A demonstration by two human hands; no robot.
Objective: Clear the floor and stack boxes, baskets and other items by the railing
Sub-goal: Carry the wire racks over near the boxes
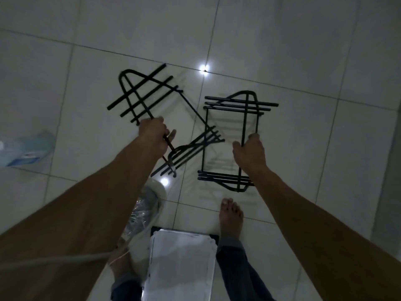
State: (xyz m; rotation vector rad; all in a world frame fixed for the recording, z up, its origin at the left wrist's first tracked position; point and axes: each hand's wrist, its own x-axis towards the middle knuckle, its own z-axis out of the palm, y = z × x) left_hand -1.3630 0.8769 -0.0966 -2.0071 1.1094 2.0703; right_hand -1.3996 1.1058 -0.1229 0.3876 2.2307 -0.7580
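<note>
Black metal-rod racks are what both hands hold just now, one each, above the pale tiled floor (pixel 303 51). The left hand (pixel 153 134) has its fingers curled round a thin bar of the left rack (pixel 149 94), which hangs skewed, its barred end frames pointing off at an angle. The right hand (pixel 249 152) grips a long side rod of the right rack (pixel 230 140), which sits squarer to the view, with its crossbars at top and bottom. The two racks overlap or touch near the middle, where the left one's lower bars cross the right one's edge; whether they are hooked together cannot be told. Both arms reach forward and down, elbows fairly straight, wrists turned so that the backs of the hands face up. This looks like the carrying step: the racks appear lifted off the floor and are to go to the railing, which is not in view. The next move calls for keeping the two frames from tangling, and for stepping past what lies near the bare foot (pixel 231 216): a white flat panel (pixel 183 263) at the bottom centre, and a clear plastic-wrapped object (pixel 143 211) with a pale cord beside the left arm. A bluish bottle or container (pixel 28 148) lies blurred at the left edge, probably still to be cleared. The dim light and glare spots on the tiles make fine detail hard to read.
</note>
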